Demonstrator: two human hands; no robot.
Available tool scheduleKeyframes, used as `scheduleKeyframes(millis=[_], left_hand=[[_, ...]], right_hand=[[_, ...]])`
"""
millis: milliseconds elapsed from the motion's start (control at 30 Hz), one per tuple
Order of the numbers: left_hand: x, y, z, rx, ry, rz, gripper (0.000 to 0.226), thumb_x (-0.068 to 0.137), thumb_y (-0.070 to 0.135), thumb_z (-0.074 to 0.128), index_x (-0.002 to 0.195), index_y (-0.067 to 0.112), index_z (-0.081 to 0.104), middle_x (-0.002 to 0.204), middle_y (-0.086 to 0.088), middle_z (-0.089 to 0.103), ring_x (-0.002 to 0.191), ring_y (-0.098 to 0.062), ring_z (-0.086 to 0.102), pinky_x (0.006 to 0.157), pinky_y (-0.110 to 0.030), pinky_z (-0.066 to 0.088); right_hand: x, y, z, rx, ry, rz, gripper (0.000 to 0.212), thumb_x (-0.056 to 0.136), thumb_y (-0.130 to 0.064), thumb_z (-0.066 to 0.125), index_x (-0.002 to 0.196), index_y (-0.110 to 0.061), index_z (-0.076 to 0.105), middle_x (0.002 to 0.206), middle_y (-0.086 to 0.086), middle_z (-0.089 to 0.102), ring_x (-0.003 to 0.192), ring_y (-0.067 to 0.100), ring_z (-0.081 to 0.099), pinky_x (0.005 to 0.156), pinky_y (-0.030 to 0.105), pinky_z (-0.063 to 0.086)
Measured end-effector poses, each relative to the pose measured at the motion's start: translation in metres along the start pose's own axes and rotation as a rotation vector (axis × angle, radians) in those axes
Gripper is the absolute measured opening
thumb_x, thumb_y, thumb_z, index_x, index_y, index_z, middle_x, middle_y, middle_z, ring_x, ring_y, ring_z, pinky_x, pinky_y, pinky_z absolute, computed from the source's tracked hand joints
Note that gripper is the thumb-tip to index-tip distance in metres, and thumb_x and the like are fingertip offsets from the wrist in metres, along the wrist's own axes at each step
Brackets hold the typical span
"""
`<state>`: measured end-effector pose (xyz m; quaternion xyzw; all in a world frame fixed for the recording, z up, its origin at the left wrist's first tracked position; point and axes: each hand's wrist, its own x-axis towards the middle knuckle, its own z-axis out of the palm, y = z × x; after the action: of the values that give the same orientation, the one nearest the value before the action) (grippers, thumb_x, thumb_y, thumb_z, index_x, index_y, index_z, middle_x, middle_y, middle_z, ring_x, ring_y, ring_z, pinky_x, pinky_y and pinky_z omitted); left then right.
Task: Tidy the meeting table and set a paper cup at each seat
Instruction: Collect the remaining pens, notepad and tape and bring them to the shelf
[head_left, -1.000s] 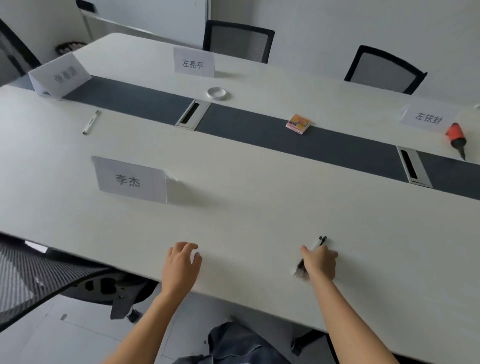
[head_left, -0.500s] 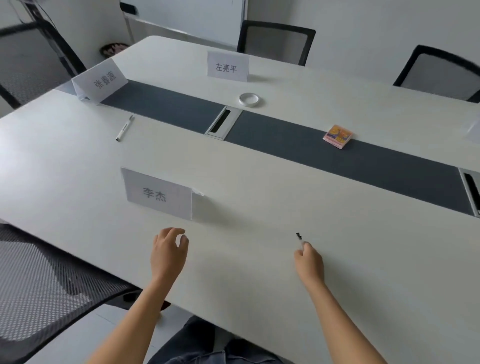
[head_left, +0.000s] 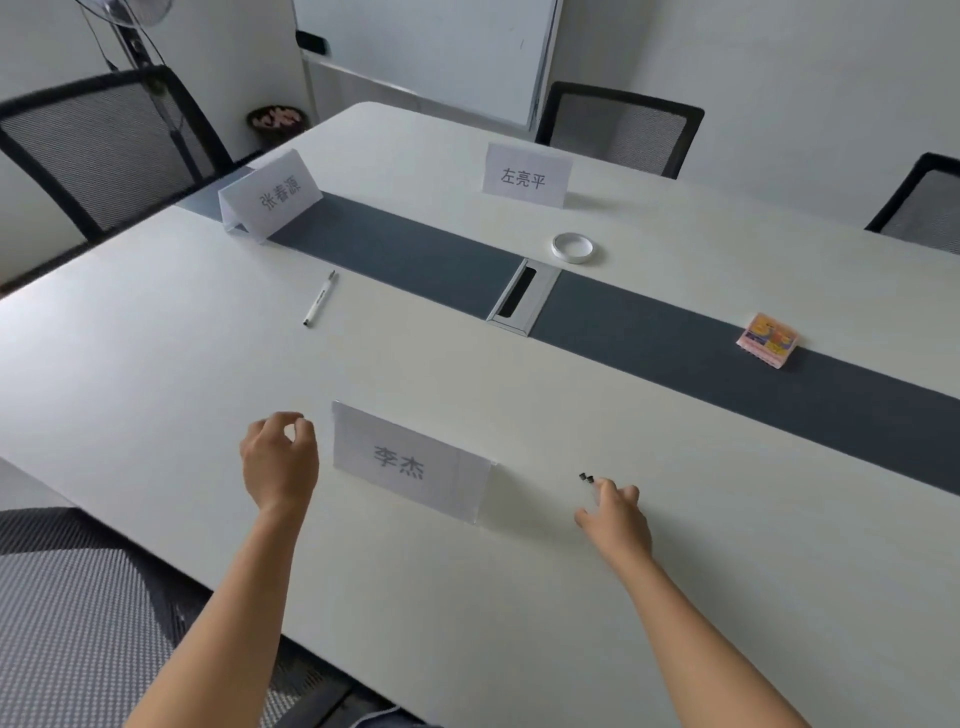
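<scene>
At the table's (head_left: 156, 364) near edge: my right hand (head_left: 615, 514) is curled round a pen (head_left: 587, 477), only its black tip showing.
Change: that pen lay on the top a second ago; tidying has begun, I judge.
Left hand (head_left: 280, 462): loosely curled, empty, beside the nearest name card (head_left: 410, 462).
Seats: no paper cups in view.
Count: three name cards; two pens, including the white pen (head_left: 320, 299); one tape roll (head_left: 573, 247); one pink packet (head_left: 768, 340).

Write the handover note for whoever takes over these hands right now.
Left hand: loosely curled, holds nothing, beside the near white folded name card.
Right hand: curled round what looks like a black-tipped pen; only the tip shows.
Loose on the white meeting table: white pen, white tape roll, and a pink-and-yellow packet on the dark grey centre strip.
Done: one pen in hand.
Left: clear those three, then set the cups. No paper cups are in view.
</scene>
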<state>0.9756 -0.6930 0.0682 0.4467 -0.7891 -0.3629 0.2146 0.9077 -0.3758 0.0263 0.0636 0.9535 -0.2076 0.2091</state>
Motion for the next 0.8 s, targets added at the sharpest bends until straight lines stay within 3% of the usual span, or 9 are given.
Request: scheduleKeyframes(millis=[233,467,800], left_hand=[[0.088,-0.014,0.018,0.091,-0.112,0.010,0.031,0.087,0.011,0.045,0.113,0.002,0.059,0.124,-0.023,0.052,0.120,-0.036,0.045,0.094,-0.042,0.039],[0.151,-0.008,0.060,0.268,-0.298,0.091,0.044,0.089,0.012,0.043,0.132,0.004,0.043,0.137,-0.024,0.041,0.129,-0.036,0.032,0.100,-0.047,0.034],[0.228,0.022,0.103,0.276,-0.282,0.045,0.043,0.089,0.015,0.044,0.131,0.003,0.042,0.134,-0.023,0.043,0.126,-0.036,0.035,0.098,-0.046,0.035]], right_hand=[[0.009,-0.011,0.004,-0.097,-0.014,0.103,0.034,0.082,-0.027,0.056,0.108,-0.006,0.048,0.119,0.015,0.037,0.094,0.035,0.060,0.076,0.033,0.045],[0.019,-0.022,0.006,-0.231,-0.065,0.159,0.039,0.085,-0.033,0.056,0.108,-0.003,0.048,0.120,0.015,0.037,0.099,0.034,0.059,0.077,0.033,0.045],[0.027,-0.019,0.008,-0.269,-0.077,0.175,0.030,0.086,-0.035,0.056,0.087,-0.012,0.038,0.116,0.012,0.039,0.094,0.031,0.060,0.068,0.031,0.039]])
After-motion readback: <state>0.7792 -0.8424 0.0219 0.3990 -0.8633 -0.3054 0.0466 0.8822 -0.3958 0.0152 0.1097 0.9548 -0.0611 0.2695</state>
